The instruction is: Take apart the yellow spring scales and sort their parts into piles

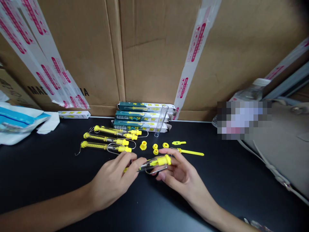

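Note:
A spring scale (158, 161) with a clear tube, yellow end piece and bent metal hook is held level above the black table. My left hand (118, 178) is closed round its left part, hiding most of the tube. My right hand (180, 175) curls loosely round the yellow end, fingers behind it and thumb below near the hook. Just beyond are small yellow collars (143, 145), a yellow ring (165, 145), a short yellow clip (179, 142) and a yellow rod (191, 152). A bare clear tube (161, 120) leans on the boxes.
More spring scales (106, 146) lie side by side left of the loose parts. Several printed boxes (142, 125) are stacked against a large taped carton (149, 58). At right are a plastic bottle (251, 91) and a beige bag (285, 138); at left, a blue-white packet (21, 119).

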Action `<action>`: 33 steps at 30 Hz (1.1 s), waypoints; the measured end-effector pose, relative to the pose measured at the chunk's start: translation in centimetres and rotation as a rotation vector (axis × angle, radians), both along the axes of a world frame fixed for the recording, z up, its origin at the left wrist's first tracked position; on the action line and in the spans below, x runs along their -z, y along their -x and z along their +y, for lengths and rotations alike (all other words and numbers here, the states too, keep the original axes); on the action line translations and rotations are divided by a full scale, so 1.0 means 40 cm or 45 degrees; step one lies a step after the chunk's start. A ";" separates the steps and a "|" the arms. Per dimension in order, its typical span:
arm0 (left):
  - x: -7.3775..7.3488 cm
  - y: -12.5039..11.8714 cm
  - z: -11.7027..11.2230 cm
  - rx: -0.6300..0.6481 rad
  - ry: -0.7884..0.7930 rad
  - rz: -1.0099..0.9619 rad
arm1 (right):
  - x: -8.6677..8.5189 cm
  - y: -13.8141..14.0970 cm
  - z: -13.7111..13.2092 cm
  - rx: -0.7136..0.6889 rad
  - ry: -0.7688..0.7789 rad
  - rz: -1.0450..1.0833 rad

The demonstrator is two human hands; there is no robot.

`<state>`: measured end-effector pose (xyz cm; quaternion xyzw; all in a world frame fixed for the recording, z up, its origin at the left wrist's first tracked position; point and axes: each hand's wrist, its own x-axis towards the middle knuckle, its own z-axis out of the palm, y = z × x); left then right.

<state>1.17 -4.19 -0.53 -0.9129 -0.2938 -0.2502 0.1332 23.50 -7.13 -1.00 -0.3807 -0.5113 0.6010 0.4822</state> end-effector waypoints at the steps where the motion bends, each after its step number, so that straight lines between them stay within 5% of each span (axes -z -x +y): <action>1: 0.002 0.002 0.000 -0.006 0.013 0.005 | -0.001 0.001 -0.002 -0.022 -0.005 0.009; 9: 0.015 0.003 0.001 -0.061 -0.054 0.024 | 0.027 0.009 0.005 0.101 0.054 -0.081; 17: 0.007 -0.009 0.004 -0.098 -0.154 0.027 | 0.010 0.003 -0.003 0.237 0.075 -0.303; 33: 0.014 -0.014 0.000 -0.190 -0.126 0.028 | 0.002 -0.031 -0.009 0.315 -0.813 -0.806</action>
